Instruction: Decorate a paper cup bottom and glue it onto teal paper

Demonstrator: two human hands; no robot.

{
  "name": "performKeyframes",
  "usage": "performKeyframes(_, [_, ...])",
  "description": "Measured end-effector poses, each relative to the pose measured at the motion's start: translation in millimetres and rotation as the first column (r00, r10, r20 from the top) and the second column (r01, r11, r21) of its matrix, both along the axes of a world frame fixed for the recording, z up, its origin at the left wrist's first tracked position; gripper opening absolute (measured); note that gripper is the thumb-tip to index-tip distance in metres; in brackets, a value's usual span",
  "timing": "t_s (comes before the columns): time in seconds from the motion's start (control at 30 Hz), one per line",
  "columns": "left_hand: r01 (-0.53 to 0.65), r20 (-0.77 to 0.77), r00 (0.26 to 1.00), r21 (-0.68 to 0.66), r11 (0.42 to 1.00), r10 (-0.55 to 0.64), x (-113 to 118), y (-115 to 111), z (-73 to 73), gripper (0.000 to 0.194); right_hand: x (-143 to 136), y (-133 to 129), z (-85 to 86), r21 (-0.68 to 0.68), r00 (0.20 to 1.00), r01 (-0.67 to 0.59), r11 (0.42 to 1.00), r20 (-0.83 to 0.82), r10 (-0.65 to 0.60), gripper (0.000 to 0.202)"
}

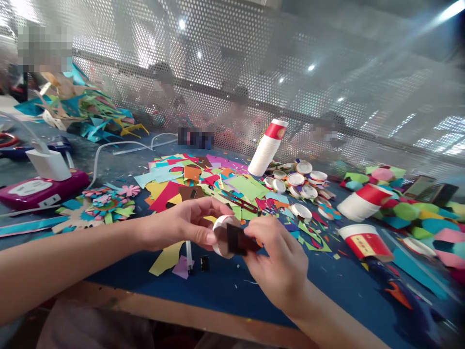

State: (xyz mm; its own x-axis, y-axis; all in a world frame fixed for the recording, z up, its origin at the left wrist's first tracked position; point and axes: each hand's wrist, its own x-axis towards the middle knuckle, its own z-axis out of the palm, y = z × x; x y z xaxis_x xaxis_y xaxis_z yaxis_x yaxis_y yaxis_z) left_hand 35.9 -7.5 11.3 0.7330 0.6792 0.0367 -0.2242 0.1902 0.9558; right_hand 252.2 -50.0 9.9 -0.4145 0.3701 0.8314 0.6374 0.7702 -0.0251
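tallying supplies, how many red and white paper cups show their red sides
3: one red-and-white paper cup tops the tall white stack; a second tilts at right; a third sits nearer. Others nested inside may be hidden.

Front tabletop [225, 288] offers room; paper scraps [249, 188] crowd beyond.

- grey perforated panel [218, 53] at back, slanting across view
- blue tabletop [123, 271], brown front edge [174, 312]
- bright white light [450, 10], top right
- small light spots [182, 23] across panel
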Motion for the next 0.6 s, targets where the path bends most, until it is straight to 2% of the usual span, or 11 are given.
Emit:
performKeyframes(0.1, [-0.015,0.004,1.0,-0.017,1.0,0.015,1,-4,2.8,0.047,3,-2,3.3,0.078,0.993,0.044,0.996,0.106,-0.052,0.025])
performKeyframes(0.23, [-0.038,-0.049,0.998,-0.07,0.997,0.034,0,-11,6.3,0.054,4,-5,8.2,0.168,0.979,0.099,0.981,0.159,-0.126,0.021])
performKeyframes(0.37, [-0.023,-0.022,1.0,-0.092,0.995,0.021,3,-15,4.7,0.06,-1,-8,11.8,0.331,0.924,0.157,0.93,0.283,-0.257,0.017])
performKeyframes(0.43, [-0.059,-0.045,0.998,-0.095,0.994,0.055,6,-17,3.4,0.053,-5,-8,11.9,0.395,0.889,0.142,0.908,0.353,-0.293,0.015])
performKeyframes(0.5, [-0.121,-0.1,0.989,-0.09,0.989,0.112,9,-19,3.3,0.043,-6,-6,11.4,0.393,0.872,0.119,0.912,0.399,-0.285,0.014])
performKeyframes(0.6, [-0.217,-0.179,0.963,-0.061,0.974,0.203,13,-18,5.0,0.036,-2,2,12.5,0.261,0.888,0.07,0.963,0.424,-0.18,0.019])
